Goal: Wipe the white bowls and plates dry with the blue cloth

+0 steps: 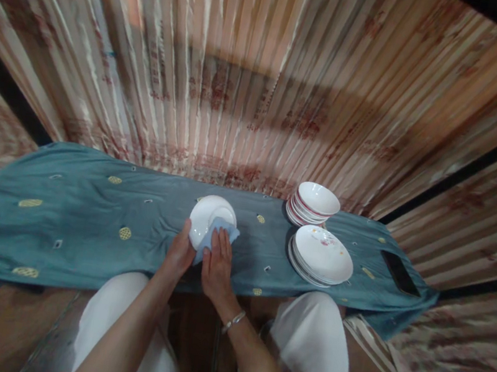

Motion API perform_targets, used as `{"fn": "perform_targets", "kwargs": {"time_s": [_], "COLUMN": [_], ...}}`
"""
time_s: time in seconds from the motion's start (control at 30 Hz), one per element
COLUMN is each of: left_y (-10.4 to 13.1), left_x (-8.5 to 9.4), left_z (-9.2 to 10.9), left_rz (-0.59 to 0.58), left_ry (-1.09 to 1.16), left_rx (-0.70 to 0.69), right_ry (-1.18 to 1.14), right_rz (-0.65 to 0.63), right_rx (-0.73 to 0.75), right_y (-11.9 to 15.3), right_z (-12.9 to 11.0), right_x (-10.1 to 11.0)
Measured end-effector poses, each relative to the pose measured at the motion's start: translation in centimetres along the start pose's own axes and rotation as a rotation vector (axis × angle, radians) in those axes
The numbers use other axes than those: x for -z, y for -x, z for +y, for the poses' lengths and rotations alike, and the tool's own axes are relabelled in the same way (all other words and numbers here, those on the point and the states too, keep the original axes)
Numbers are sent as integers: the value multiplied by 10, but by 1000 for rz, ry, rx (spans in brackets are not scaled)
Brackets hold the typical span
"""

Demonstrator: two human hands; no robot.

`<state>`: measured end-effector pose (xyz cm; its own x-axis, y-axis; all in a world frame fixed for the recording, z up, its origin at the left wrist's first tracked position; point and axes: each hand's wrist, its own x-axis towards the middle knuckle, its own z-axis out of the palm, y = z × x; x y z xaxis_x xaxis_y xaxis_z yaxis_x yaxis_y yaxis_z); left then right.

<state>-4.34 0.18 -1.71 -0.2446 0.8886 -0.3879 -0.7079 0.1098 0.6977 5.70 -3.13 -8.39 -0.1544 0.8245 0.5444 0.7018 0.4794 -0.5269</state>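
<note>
A white bowl (201, 216) is held over the near middle of the covered table, with a raised ring showing on the side that faces me. My left hand (181, 249) grips its lower left edge, thumb along the rim. A light blue cloth (224, 225) lies against the bowl's right part. Over that cloth, my right hand (218, 263) presses with its fingers together, keeping it against the bowl. The fingertips under the bowl and cloth are hidden.
To the right stand a stack of white bowls with red bands (314, 203) and, nearer, a stack of white flowered plates (323, 254). A dark flat phone-like object (399, 273) lies at the right end. A teal patterned cloth (91, 224) covers the table; pleated curtains (245, 85) hang behind.
</note>
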Motion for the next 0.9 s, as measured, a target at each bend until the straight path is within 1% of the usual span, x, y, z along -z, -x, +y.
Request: {"fn": "perform_targets", "kwargs": {"time_s": [0.1, 0.17, 0.3, 0.43, 0.6, 0.77, 0.9], "left_y": [2, 3, 4, 5, 5, 3, 6], "left_x": [1, 2, 1, 0, 1, 1, -3], "left_z": [-1, -1, -1, -1, -2, -2, 1], "left_rz": [-19, -28, -30, -43, -31, -33, 8], "left_ry": [-7, -9, -11, 6, 6, 14, -5], "left_rx": [-3, -1, 18, 0, 2, -7, 11], "right_ry": [7, 12, 13, -2, -52, -78, -119], "right_rz": [-5, -7, -7, 21, 74, 75, 88], "right_rx": [58, 59, -6, -56, -123, -174, -217], "right_y": [-15, -25, -40, -47, -40, -24, -10], "right_z": [2, 4, 14, 29, 39, 37, 31], "right_x": [4, 5, 5, 2, -2, -7, -13]}}
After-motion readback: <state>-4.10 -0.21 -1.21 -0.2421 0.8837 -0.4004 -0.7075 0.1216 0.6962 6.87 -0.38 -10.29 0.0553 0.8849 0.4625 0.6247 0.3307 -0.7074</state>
